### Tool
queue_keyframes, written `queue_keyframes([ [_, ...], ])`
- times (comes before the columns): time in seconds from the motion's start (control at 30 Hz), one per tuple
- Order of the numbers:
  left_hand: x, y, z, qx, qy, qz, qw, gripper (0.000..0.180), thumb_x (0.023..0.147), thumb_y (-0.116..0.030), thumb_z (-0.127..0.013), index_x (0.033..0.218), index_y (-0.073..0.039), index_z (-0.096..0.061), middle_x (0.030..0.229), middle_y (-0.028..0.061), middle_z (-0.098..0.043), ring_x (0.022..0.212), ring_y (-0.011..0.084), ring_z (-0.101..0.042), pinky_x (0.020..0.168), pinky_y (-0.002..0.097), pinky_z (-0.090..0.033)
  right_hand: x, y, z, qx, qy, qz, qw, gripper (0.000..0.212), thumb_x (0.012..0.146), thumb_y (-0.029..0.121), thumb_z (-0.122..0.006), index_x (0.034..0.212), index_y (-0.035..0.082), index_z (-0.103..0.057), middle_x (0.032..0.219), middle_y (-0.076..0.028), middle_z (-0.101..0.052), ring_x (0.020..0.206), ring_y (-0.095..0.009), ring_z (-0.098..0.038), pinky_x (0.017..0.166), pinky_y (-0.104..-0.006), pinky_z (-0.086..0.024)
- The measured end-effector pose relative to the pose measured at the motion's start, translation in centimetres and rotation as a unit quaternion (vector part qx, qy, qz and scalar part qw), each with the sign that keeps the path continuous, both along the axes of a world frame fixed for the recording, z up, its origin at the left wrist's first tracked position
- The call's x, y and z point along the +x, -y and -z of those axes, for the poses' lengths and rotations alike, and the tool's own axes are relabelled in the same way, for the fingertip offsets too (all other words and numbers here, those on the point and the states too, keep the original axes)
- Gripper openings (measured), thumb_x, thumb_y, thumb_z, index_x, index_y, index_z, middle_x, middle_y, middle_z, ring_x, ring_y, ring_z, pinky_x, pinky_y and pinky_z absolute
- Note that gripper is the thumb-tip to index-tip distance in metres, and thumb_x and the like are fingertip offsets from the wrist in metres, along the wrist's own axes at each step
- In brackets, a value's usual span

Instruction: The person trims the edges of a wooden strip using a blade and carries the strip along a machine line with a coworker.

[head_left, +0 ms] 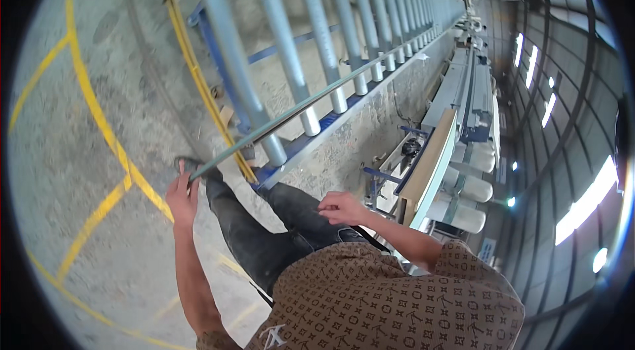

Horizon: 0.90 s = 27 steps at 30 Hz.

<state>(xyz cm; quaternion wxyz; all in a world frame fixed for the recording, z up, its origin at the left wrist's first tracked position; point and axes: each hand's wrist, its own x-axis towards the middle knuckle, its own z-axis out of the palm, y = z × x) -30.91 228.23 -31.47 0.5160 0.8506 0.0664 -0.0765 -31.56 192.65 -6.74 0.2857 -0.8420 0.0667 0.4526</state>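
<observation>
My left hand [182, 196] is closed round the near end of a long, thin grey-green metal profile [291, 114]. From there the profile slants away to the right, over a roller conveyor [309, 26] with silvery rollers and a blue frame. Its far part lies along the ends of the rollers. In front of my dark trousers [248, 231], my right hand [339, 208] is held with its fingers curled together, apart from the profile. Whatever it may hold is hidden or too small to make out.
A yellow bar [205, 85] edges the conveyor's near end. To the right stands a machine bench with a wooden board [430, 158] and blue clamps [381, 175]. White rounded cylinders [469, 188] sit beyond it. Yellow lines [99, 109] mark the concrete floor at left.
</observation>
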Motion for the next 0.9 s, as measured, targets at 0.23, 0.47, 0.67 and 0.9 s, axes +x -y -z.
queue_keyframes([
  [0.23, 0.4, -1.5, -0.8, 0.040, 0.078, 0.046, 0.995, 0.019, 0.085, -0.006, -0.066, 0.103, -0.004, -0.061, 0.085, 0.0152, -0.063, 0.072, 0.0328, -0.061, 0.063, 0.0398, -0.047, -1.3, 3.5, -0.4, 0.013, -0.002, 0.012, 1.000, 0.014, 0.083, 0.015, -0.069, 0.094, 0.007, -0.065, 0.078, -0.006, -0.058, 0.066, -0.019, -0.061, 0.057, -0.0312, -0.050],
  [0.47, 0.8, -2.0, 0.9, 0.033, -0.081, 0.043, 0.995, 0.024, 0.090, -0.015, -0.063, 0.110, -0.002, -0.060, 0.089, 0.0165, -0.064, 0.082, 0.0253, -0.066, 0.071, 0.0358, -0.050, -3.8, 13.1, 0.2, 0.050, 0.031, 0.061, 0.996, 0.015, 0.085, 0.016, -0.067, 0.096, 0.006, -0.064, 0.079, -0.005, -0.057, 0.067, -0.015, -0.063, 0.058, -0.0288, -0.053],
  [0.67, 0.8, -0.2, 2.5, 0.193, -0.155, -0.063, 0.967, 0.067, 0.089, -0.033, -0.062, 0.143, -0.002, -0.037, 0.126, 0.0258, -0.055, 0.114, 0.0338, -0.057, 0.093, 0.0411, -0.046, -7.3, 26.8, 2.4, 0.090, 0.002, 0.157, 0.983, 0.017, 0.089, 0.018, -0.065, 0.099, 0.004, -0.065, 0.082, -0.006, -0.062, 0.066, -0.013, -0.065, 0.059, -0.0268, -0.053],
  [0.9, 3.5, 21.6, -2.2, 0.678, 0.082, -0.047, 0.729, 0.056, 0.089, -0.042, -0.055, 0.127, -0.002, -0.053, 0.120, 0.0216, -0.059, 0.110, 0.0380, -0.055, 0.088, 0.0488, -0.047, -19.6, 51.6, 7.2, 0.049, 0.028, 0.425, 0.903, 0.014, 0.078, 0.013, -0.071, 0.089, 0.004, -0.067, 0.071, -0.007, -0.066, 0.059, -0.013, -0.062, 0.058, -0.0309, -0.052],
])
